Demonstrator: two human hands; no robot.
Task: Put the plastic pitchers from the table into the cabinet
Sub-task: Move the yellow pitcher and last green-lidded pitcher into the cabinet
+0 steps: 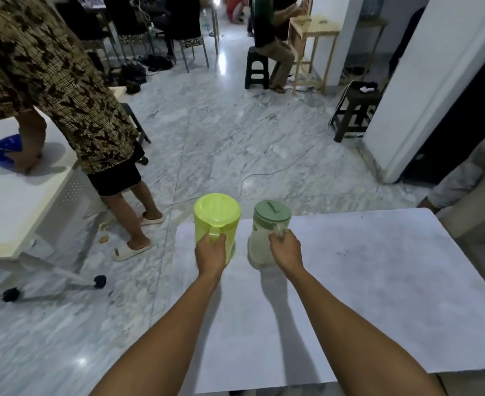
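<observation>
A yellow-green plastic pitcher (217, 217) with its lid on stands at the far left corner of the white table (378, 295). My left hand (210, 254) is closed around its handle. Beside it to the right is a pale pitcher with a green lid (267, 227), also near the table's far edge. My right hand (285, 250) grips that one by its handle. Both pitchers are upright; whether they rest on the table or are slightly lifted, I cannot tell. No cabinet is in sight.
A person in a patterned shirt (64, 90) stands at the left beside another white table (12, 201) with a blue bowl (2, 152). Marble floor stretches ahead with a cable across it. Dark stools (355, 112), chairs and a seated person are farther back. A white wall stands at the right.
</observation>
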